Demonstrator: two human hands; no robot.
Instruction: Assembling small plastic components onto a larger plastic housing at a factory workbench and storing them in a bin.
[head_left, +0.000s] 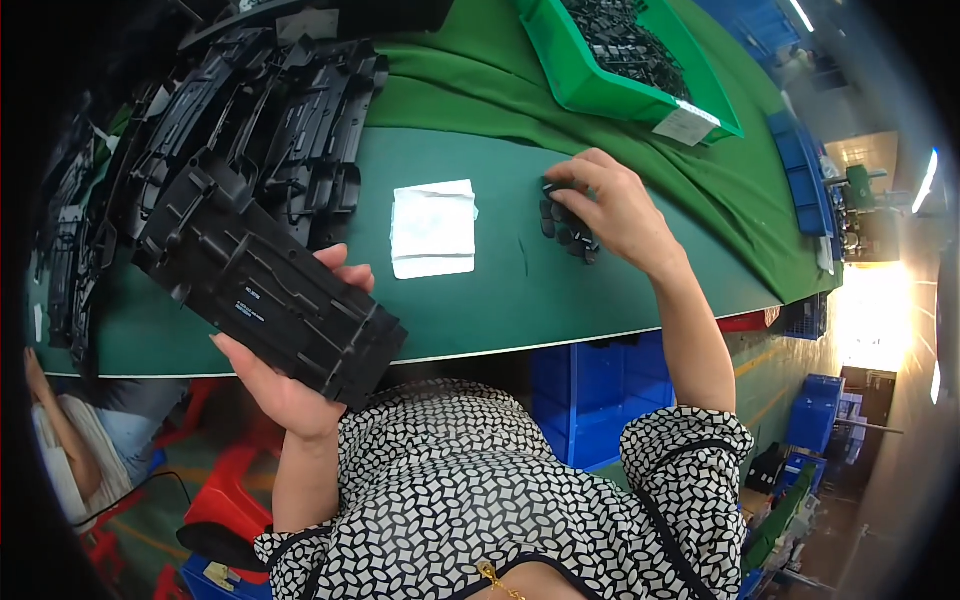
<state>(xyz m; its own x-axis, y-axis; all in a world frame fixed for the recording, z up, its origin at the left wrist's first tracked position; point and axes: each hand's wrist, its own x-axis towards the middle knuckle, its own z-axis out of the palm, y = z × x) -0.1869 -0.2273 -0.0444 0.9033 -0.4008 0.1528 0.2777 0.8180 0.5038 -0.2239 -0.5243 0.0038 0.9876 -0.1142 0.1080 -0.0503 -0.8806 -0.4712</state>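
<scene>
My left hand [282, 398] grips a long black plastic moulding [275, 285] with ribs and small white print. The moulding lies tilted above the table's near edge, thumb on one side and fingers on the other. Farther right, my right hand [622, 212] has its thumb and forefinger pinched on a small black piece [549, 187], mostly hidden by the fingers. Just below those fingertips, a small pile of black plastic pieces [572, 243] rests on the green tabletop [480, 320].
White sheets of paper [433, 230] lie between my hands. Several similar black mouldings [312, 135] crowd the table's left side. A green bin [570, 85] of small black parts stands on green cloth [450, 85] at the back. At far left sits another person [85, 455].
</scene>
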